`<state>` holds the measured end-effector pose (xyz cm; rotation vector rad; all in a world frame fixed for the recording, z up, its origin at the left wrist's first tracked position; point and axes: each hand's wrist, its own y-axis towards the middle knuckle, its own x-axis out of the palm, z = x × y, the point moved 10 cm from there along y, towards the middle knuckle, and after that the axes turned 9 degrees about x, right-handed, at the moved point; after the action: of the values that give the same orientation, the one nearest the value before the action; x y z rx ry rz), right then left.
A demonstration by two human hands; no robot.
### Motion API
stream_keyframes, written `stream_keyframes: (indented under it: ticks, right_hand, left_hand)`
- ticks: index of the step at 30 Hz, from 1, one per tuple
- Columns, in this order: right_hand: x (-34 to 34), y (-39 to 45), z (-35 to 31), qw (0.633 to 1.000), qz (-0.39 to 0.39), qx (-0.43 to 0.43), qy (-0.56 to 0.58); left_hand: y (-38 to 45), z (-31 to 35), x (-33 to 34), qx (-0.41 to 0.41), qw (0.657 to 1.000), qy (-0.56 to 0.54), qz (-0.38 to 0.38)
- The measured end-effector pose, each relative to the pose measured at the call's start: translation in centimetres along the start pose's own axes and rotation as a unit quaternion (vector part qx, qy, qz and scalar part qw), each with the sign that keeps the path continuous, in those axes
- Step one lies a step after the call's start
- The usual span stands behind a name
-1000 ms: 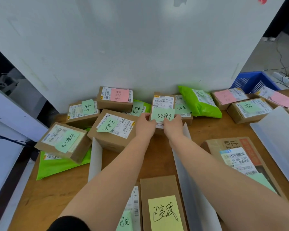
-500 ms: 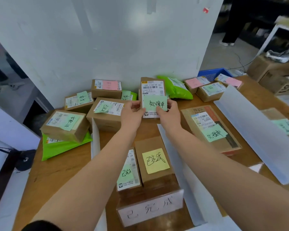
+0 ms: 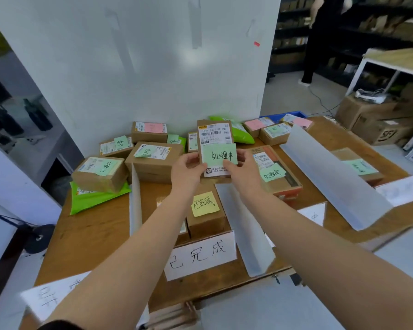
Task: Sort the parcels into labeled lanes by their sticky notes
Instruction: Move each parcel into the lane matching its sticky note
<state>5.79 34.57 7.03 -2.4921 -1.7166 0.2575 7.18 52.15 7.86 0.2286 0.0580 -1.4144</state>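
Left hand (image 3: 185, 171), right hand (image 3: 242, 171): curled fingers grip flat rectangular cardboard parcel (image 3: 214, 136), green paper note (image 3: 219, 154).

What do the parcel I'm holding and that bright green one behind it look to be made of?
Held parcel: matte brown cardboard, judging by its stiff flat faces and square edges, with a paper label. Green parcel: probably a plastic mailer bag, as it looks glossy, soft and rumpled.
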Motion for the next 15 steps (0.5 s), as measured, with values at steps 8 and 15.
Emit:
stream_keyframes:
  ticks: [8,15]
  right_hand:
    - [-12.8,-3.2,-0.1,0.999,0.036,-0.016,-0.034]
    - [-24.0,-4.4,1.5,0.997,0.046,-0.008,-0.057]
  left_hand:
    - [-7.6,3.1,9.1,-0.015,1.000,-0.023,-0.013]
    - [-13.8,4.3,18.5,-0.038,0.994,-0.096,-0.040]
